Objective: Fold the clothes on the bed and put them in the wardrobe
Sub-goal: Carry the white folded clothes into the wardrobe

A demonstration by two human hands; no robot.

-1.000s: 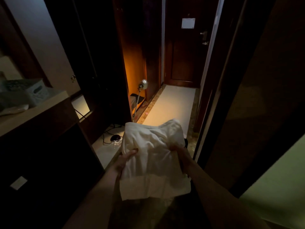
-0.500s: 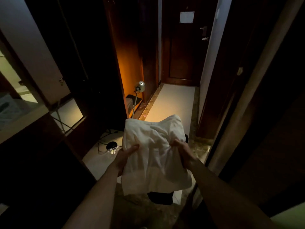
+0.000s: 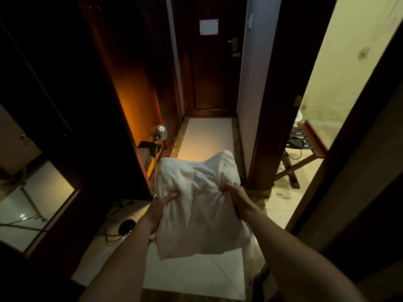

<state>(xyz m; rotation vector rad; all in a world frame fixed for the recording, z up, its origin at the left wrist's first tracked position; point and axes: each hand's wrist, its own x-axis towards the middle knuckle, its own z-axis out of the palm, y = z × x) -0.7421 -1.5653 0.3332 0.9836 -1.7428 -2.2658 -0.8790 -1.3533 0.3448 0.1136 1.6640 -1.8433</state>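
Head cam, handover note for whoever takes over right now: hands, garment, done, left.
Left hand: grips the left edge of the folded white garment, thumb on top.
Right hand: grips its right edge.
Garment: folded, held in the air in front of the body over the tiled floor, in a dim hallway.
The lit wooden wardrobe opening is ahead to the left, with a small lamp at its base.
Done: this piece is folded.
Left: carry it to the wardrobe and set it inside. The bed is out of view, so I cannot tell whether more clothes remain.
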